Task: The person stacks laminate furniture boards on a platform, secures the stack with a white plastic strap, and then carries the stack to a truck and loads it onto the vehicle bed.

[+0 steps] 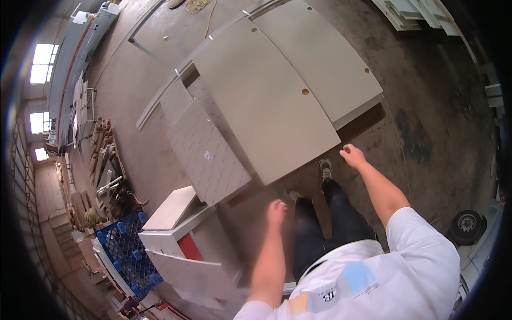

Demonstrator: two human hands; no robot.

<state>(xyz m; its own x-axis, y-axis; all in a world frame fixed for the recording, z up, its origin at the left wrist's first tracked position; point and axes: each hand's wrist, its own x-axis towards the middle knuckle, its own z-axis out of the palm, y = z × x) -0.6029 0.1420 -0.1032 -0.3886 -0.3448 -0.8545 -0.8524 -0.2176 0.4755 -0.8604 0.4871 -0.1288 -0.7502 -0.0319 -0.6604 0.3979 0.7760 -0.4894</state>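
Note:
My right hand [352,156] hangs in the air with its fingers curled, just beside the near corner of a large cream panel [261,106]. I see nothing in it and no clear contact with the panel. My left hand [277,213] is blurred by motion, in front of the panel's near edge, and its fingers do not show clearly. A second cream panel [320,58] lies to the right of the first. Both panels have small round brown holes. Grey patterned boards [210,154] lie flat along the left side of the stack.
White cabinet-like boxes and boards [176,234] stand at my left, with a blue plastic pallet [125,250] beyond. Timber offcuts [104,154] lie farther left. A metal strip [154,101] runs beside the stack. A vehicle wheel [467,226] is at the right, white boards [416,13] at the far right.

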